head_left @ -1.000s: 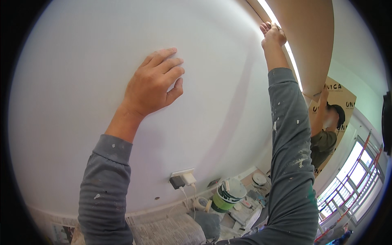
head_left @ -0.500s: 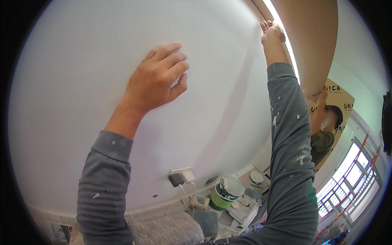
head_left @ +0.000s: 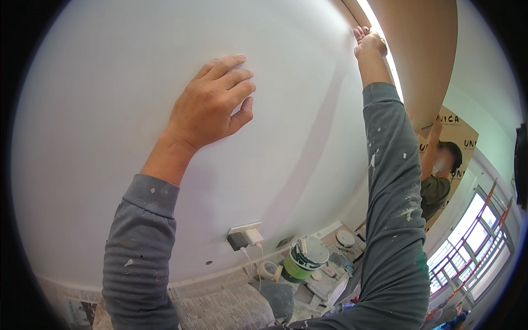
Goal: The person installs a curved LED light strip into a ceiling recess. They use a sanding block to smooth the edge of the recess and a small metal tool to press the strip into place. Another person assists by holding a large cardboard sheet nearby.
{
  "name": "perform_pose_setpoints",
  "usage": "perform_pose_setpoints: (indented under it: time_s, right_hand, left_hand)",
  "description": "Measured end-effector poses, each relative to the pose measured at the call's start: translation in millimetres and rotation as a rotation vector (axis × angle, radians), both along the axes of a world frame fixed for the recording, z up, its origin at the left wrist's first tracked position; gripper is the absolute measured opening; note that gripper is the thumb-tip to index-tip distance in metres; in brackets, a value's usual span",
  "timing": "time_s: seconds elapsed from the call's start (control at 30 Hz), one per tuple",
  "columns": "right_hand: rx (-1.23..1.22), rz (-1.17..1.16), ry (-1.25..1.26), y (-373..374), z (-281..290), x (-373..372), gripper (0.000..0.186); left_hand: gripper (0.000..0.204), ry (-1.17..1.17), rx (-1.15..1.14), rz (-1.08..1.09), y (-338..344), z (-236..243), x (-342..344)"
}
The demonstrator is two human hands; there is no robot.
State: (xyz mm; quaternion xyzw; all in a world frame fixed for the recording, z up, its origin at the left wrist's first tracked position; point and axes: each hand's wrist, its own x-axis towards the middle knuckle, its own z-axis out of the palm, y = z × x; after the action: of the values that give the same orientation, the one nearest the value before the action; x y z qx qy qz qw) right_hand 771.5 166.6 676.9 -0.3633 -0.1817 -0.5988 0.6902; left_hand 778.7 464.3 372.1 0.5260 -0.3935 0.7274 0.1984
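My left hand (head_left: 213, 104) lies against the white wall (head_left: 110, 110) with its fingers apart and slightly bent, holding nothing. High on the right, my right hand (head_left: 370, 44) is raised to the glowing light strip (head_left: 391, 71) along the edge of a wood-coloured panel (head_left: 423, 49). Its fingers are curled in near the seam where panel and wall meet. A small dark spot shows between them, too small to name. Both arms wear grey sleeves spotted with white paint.
Below are newspaper sheets (head_left: 220, 311), a green and white bucket (head_left: 306, 258), a tape roll (head_left: 268, 270) and a wall socket with plugs (head_left: 245, 236). At right another person (head_left: 437, 187) reaches up to the panel, near a window (head_left: 467, 247) and a red ladder (head_left: 484, 214).
My right hand and forearm have shifted very slightly to the right. My left hand stays in nearly the same place on the wall.
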Motion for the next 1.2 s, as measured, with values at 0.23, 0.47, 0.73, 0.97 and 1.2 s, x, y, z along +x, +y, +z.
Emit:
perform_pose_setpoints:
  time_s: [0.23, 0.47, 0.73, 0.97, 1.2]
  right_hand:
    - [-0.048, -0.07, 0.016, 0, -4, 0, 0.027]
    - [-0.085, -0.193, 0.035, -12, -7, 8, 0.02]
    - [-0.17, -0.279, 0.028, -9, -8, 13, 0.013]
    - [-0.245, -0.388, 0.033, -1, -12, 16, 0.013]
    - [-0.104, -0.238, 0.042, 3, -6, 15, 0.014]
  left_hand:
    - [0.011, 0.002, 0.01, -0.003, 1, -1, 1]
    - [0.011, 0.001, 0.01, -0.009, 0, -2, 1]
    - [0.012, 0.005, 0.008, -0.014, 0, -1, 2]
    - [0.012, -0.004, 0.008, -0.015, 0, 0, 3]
    - [0.007, -0.008, -0.003, -0.025, -2, 1, 1]
